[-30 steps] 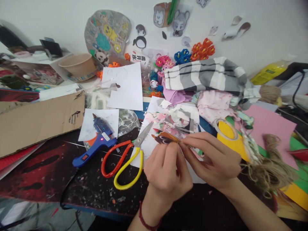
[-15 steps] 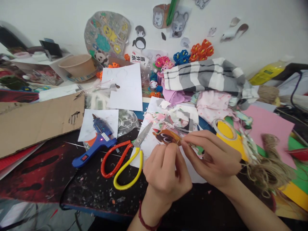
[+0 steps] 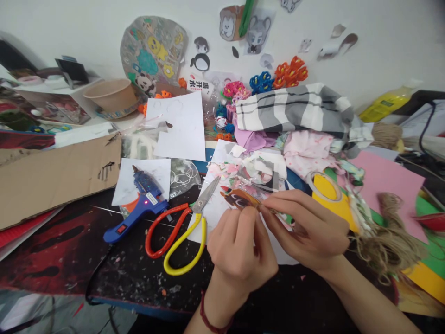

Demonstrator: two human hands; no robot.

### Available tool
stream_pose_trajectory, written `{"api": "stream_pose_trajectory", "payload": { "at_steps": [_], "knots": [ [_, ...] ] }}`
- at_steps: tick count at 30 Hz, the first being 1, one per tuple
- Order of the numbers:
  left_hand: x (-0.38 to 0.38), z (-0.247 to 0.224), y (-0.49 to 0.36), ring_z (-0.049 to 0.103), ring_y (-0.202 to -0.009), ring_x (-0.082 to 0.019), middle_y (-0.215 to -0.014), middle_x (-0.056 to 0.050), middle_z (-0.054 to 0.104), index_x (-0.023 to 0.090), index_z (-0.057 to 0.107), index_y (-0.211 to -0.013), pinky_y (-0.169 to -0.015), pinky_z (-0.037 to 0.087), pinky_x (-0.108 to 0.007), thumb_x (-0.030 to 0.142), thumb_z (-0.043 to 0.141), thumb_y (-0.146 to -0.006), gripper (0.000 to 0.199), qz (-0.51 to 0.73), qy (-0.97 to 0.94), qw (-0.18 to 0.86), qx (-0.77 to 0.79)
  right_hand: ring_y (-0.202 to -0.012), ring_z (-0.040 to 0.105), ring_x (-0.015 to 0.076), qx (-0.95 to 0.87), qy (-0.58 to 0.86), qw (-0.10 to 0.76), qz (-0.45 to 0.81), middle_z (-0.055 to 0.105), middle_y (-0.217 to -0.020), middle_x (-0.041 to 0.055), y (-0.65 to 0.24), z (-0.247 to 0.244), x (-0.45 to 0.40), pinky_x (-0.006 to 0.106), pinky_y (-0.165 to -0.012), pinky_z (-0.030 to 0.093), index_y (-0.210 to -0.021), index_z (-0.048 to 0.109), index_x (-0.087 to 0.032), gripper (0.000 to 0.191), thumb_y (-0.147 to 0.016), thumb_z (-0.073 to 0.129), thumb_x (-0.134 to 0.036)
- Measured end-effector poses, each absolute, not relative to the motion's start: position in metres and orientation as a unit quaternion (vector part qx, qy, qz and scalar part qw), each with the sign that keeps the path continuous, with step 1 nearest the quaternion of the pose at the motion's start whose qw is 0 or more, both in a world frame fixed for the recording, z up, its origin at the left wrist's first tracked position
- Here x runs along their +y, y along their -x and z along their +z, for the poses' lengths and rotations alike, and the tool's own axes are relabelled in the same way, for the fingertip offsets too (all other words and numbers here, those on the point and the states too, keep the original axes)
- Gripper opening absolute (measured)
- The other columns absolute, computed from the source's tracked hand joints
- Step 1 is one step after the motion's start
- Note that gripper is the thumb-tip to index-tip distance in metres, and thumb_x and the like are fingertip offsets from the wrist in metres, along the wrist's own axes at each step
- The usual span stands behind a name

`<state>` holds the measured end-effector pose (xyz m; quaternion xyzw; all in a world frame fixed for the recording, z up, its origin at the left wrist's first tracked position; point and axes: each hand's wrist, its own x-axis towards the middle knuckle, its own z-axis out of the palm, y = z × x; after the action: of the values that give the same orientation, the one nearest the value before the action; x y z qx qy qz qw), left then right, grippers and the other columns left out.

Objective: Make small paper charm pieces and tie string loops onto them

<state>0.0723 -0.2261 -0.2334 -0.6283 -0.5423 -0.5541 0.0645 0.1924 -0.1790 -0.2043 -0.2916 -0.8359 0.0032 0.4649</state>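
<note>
Dark tabletop, brown cutout, long axis crosswise

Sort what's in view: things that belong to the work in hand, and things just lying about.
Belonging to the work:
brown cutout, held in left hand and right hand
scissors, probably, lying close by
glue gun, probably, its small light glowing

Apparently just lying about:
checked cloth
roll of tape
twine
cardboard
bowl

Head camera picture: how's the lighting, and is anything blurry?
Head view: slightly soft throughout; the wall dims toward the top right corner; a pinkish light glows on the glue gun; fine detail is lost on the brown cutout held by the left hand and right hand.
</note>
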Motion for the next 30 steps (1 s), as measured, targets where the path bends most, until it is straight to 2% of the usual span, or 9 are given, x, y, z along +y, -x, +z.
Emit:
{"api": "stream_pose_trajectory", "payload": {
  "at_steps": [14, 20, 30],
  "knots": [
    [-0.2260, -0.2319, -0.0715, 0.046, -0.056, -0.011, -0.062, 0.000, 0.051, 0.012, 0.058, -0.085, -0.052, 0.037, -0.026, 0.001, 0.057, -0.080, 0.013, -0.555, 0.625, 0.072, -0.544, -0.069, 0.069, 0.0147, -0.842, 0.272, 0.465, -0.022, 0.072, -0.078, 0.0042, -0.1913, -0.2026, -0.1780, 0.024, -0.064, 0.060, -0.091, 0.067, -0.018, 0.015, -0.082, 0.064, -0.007],
    [-0.2269, -0.2327, -0.0715, 0.047, -0.057, -0.011, -0.063, 0.000, 0.054, 0.011, 0.059, -0.090, -0.052, 0.039, -0.025, 0.002, 0.057, -0.081, 0.014, -0.568, 0.616, 0.073, -0.541, -0.066, 0.068, 0.0121, -0.830, 0.299, 0.471, -0.003, 0.070, -0.078, 0.0032, -0.1910, -0.2003, -0.1791, 0.020, -0.060, 0.057, -0.089, 0.066, -0.018, 0.017, -0.081, 0.064, -0.003],
    [-0.2256, -0.2319, -0.0718, 0.048, -0.057, -0.011, -0.063, -0.001, 0.055, 0.012, 0.059, -0.090, -0.053, 0.040, -0.025, 0.002, 0.056, -0.080, 0.015, -0.563, 0.621, 0.069, -0.541, -0.067, 0.068, 0.0129, -0.832, 0.291, 0.472, 0.001, 0.070, -0.078, 0.0045, -0.1916, -0.2026, -0.1792, 0.021, -0.062, 0.057, -0.087, 0.067, -0.015, 0.013, -0.080, 0.065, -0.004]
  ]
}}
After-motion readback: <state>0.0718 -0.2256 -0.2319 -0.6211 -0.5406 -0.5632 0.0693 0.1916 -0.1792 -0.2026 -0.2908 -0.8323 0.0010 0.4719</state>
